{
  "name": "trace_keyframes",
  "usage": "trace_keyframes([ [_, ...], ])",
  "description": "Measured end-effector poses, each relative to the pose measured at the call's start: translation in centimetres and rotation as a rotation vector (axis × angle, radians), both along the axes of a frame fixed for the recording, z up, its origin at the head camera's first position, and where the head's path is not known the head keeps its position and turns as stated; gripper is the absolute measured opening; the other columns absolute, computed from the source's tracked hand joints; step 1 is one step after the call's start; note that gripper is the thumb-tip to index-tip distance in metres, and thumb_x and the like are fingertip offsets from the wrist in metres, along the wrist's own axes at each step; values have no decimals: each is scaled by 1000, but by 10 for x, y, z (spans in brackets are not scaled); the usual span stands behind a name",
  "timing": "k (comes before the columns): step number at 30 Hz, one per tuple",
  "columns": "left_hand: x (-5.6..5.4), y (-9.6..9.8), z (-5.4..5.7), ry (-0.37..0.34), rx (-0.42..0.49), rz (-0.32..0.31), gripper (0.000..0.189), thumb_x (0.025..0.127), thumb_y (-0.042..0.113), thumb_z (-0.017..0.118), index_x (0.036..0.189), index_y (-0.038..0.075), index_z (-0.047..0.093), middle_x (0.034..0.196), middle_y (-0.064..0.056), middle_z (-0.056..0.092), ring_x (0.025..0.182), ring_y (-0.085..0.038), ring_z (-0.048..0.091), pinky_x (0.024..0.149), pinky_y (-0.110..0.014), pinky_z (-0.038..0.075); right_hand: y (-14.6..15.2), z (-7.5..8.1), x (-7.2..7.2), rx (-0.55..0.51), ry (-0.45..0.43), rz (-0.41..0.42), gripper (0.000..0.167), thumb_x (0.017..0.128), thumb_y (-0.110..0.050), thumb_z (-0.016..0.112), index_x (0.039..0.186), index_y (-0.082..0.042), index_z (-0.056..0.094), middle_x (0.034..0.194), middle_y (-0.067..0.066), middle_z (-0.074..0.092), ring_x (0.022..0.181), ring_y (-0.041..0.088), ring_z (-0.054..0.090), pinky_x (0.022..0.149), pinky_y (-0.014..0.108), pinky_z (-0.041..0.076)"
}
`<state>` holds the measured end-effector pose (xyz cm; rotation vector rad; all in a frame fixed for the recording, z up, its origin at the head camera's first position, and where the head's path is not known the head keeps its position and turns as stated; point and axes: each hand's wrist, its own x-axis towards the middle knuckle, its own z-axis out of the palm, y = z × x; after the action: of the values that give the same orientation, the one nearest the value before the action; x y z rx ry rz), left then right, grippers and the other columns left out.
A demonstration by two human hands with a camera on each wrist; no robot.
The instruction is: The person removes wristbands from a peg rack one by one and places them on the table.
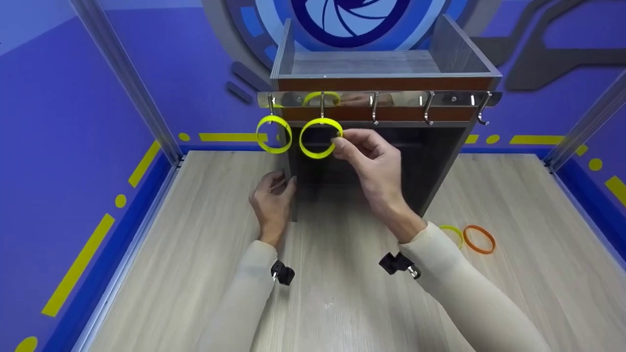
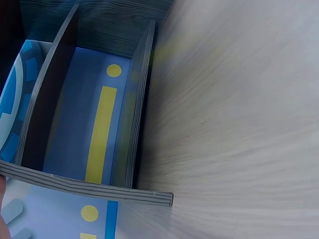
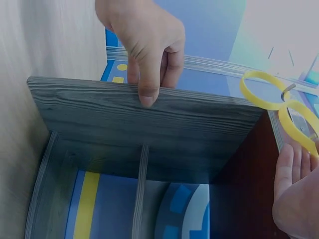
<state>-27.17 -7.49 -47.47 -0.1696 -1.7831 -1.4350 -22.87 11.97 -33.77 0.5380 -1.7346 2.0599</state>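
Observation:
In the head view, my right hand [image 1: 374, 168] pinches the right side of a yellow ring [image 1: 317, 156], whose top meets the second hook [image 1: 322, 105] from the left. Another yellow ring [image 1: 274, 150] hangs from the leftmost hook [image 1: 271, 103]. Lower down, my left hand [image 1: 273, 198] grips the front edge of the grey wooden cabinet's left side panel [image 3: 199, 112]. From the right wrist view, the left thumb lies on the panel's inner face, with fingers behind it. Only a sliver of the left hand enters the left wrist view.
A metal hook rail [image 1: 403, 99] with several hooks crosses the cabinet's upper front. On the wooden floor [image 1: 195, 254], right of the cabinet, lie an orange ring [image 1: 480, 251] and a yellow-green ring [image 1: 452, 228] partly behind the right sleeve. Blue walls [image 1: 58, 122] enclose the space.

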Motion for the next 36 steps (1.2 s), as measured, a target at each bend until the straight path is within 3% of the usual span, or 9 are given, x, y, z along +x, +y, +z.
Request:
trace_keyframes([
  [7,1,1,0,-11,31,-17,20,82,-3,88,97,-6,75,96,-18,77,87,-33,78,76,-54,66,24,-11,12,136,5,-26,23,96,-8,81,114,4,74,107,16,75,92,39,73,85,41,65],
  [17,2,4,1,-15,77,-23,21,80,-7,88,96,-7,74,94,-22,76,83,-40,77,75,-57,65,67,-41,25,201,-59,-43,17,95,1,79,111,6,75,103,19,76,87,29,75,80,31,65],
  [24,2,2,0,-36,64,-32,19,83,-2,88,97,-5,76,95,-18,77,85,-34,78,77,-51,66,97,-62,32,228,-181,-60,18,95,1,78,112,7,74,102,23,75,88,31,76,81,32,65],
  [30,2,1,0,-45,48,-24,19,83,-1,88,97,-6,75,96,-17,78,86,-32,78,78,-49,67,125,-82,39,297,-302,-89,22,97,-7,79,113,7,74,99,16,78,87,26,77,75,27,64],
  [36,2,1,0,-35,44,-35,19,84,-2,87,98,-6,75,97,-17,77,86,-34,78,77,-52,66,153,-103,49,388,-433,-116,34,99,-22,80,118,5,73,102,13,78,90,19,77,86,26,63],
])
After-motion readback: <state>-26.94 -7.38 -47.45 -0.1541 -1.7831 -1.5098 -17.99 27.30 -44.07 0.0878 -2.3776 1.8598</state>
